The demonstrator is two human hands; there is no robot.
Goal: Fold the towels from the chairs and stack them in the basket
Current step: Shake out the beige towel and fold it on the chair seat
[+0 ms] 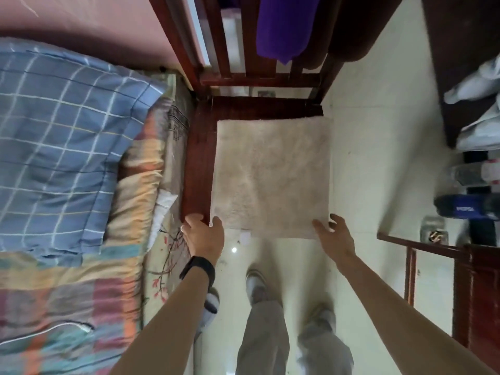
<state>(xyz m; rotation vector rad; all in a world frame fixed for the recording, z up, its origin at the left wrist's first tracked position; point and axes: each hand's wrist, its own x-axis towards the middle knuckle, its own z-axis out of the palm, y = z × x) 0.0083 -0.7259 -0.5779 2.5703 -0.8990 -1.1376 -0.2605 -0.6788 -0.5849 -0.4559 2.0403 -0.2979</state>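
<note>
On the wooden chair [198, 163] seat: one beige towel [272, 177], spread flat, near edge toward the person; left hand [205, 234] and right hand [334, 235] open at its near corners, gripping nothing.

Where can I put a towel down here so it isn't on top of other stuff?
Bare floor lies right of the chair, between the beige towel and the shoes. A narrow bare strip of seat shows left of the towel. The bed is crowded with bedding, and the chair back holds a purple towel.
</note>
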